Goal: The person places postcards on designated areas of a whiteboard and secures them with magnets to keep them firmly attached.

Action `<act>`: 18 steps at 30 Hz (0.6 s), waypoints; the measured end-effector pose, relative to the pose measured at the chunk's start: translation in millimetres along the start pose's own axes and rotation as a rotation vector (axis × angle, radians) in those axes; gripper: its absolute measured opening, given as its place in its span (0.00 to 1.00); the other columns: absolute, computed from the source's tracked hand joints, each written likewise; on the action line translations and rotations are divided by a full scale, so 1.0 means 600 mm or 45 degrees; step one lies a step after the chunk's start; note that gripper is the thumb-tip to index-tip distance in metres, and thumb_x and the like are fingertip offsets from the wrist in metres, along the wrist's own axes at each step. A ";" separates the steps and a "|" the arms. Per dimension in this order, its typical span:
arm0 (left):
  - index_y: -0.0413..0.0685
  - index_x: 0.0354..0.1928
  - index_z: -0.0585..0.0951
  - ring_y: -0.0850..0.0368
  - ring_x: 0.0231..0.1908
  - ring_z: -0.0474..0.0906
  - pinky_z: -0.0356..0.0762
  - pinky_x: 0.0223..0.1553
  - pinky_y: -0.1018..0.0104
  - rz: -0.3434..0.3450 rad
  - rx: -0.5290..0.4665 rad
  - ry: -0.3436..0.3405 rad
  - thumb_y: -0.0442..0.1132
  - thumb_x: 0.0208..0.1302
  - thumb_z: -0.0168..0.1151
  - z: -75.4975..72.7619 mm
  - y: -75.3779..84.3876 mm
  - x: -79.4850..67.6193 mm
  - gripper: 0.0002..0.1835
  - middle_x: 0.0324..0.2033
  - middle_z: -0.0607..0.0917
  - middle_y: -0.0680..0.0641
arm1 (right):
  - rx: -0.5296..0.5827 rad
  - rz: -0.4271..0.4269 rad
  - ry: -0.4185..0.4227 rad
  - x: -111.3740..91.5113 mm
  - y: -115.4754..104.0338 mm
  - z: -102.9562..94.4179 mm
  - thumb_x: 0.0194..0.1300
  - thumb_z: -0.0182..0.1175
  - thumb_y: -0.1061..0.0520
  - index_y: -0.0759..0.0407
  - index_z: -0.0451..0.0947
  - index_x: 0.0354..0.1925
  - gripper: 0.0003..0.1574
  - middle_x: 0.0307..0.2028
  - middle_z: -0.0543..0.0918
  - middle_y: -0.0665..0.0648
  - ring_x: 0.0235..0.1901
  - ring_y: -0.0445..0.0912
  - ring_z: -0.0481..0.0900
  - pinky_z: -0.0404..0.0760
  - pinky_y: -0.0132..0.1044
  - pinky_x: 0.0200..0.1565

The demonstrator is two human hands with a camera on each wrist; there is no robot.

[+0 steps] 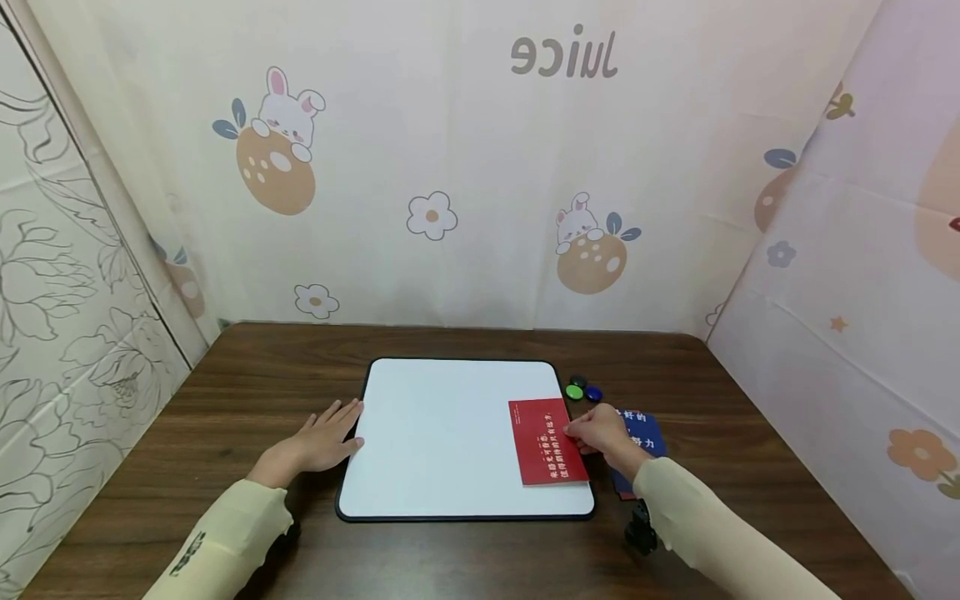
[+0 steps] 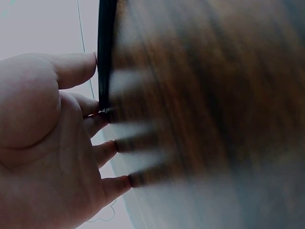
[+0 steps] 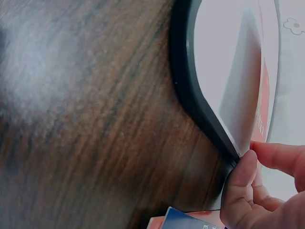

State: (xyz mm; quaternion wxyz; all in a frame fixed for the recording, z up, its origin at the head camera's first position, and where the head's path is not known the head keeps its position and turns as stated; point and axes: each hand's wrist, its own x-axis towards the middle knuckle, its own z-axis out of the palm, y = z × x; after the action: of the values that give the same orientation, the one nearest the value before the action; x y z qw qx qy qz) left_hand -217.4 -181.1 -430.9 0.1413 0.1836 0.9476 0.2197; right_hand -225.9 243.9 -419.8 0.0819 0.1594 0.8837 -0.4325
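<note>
Pale sleeves: both your forearms reach in over the near edge of the dark wooden table.
Blue card: on the table beside the right edge of the whiteboard, partly hidden by your right hand; a red edge shows from beneath it.
Red card: over the right part of the whiteboard, towards its near right corner, with white lettering; the right wrist view shows it partly raised off the white surface.
Right hand: your thumb and fingers pinch the red card by its right edge, close to the board's black rim.
Left hand: wide, fingers spread, touching the whiteboard's left edge and holding nothing.
Whiteboard: flat on the middle of the table.
Round discs: green, blue and black, clustered just beside the board's far right corner.
Curtain: behind the table's far edge, printed with rabbits and flowers.
</note>
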 end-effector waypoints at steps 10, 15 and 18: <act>0.31 0.71 0.52 0.29 0.69 0.40 0.35 0.62 0.29 0.005 0.006 0.001 0.44 0.72 0.50 -0.002 0.001 0.000 0.35 0.70 0.51 0.30 | -0.075 -0.036 0.029 0.002 -0.003 0.004 0.60 0.65 0.62 0.72 0.81 0.33 0.10 0.29 0.83 0.61 0.25 0.47 0.81 0.82 0.36 0.29; 0.32 0.72 0.52 0.29 0.69 0.40 0.35 0.62 0.29 -0.005 0.007 -0.009 0.45 0.72 0.49 -0.002 0.004 -0.002 0.35 0.71 0.50 0.31 | -0.098 -0.048 0.031 0.004 -0.003 0.005 0.60 0.65 0.62 0.72 0.81 0.34 0.10 0.28 0.83 0.60 0.24 0.46 0.81 0.82 0.35 0.28; 0.32 0.72 0.52 0.30 0.69 0.39 0.35 0.62 0.30 -0.010 0.008 -0.014 0.45 0.72 0.49 -0.002 0.005 -0.002 0.35 0.71 0.50 0.31 | -0.120 -0.057 0.034 0.004 -0.004 0.006 0.60 0.65 0.62 0.73 0.81 0.34 0.11 0.28 0.83 0.61 0.24 0.46 0.81 0.82 0.35 0.28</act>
State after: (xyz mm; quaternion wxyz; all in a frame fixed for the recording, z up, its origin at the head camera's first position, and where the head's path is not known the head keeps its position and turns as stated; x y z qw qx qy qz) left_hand -215.6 -179.5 -428.2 0.1466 0.1817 0.9483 0.2152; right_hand -229.0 240.3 -420.8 0.0679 0.1411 0.9074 -0.3901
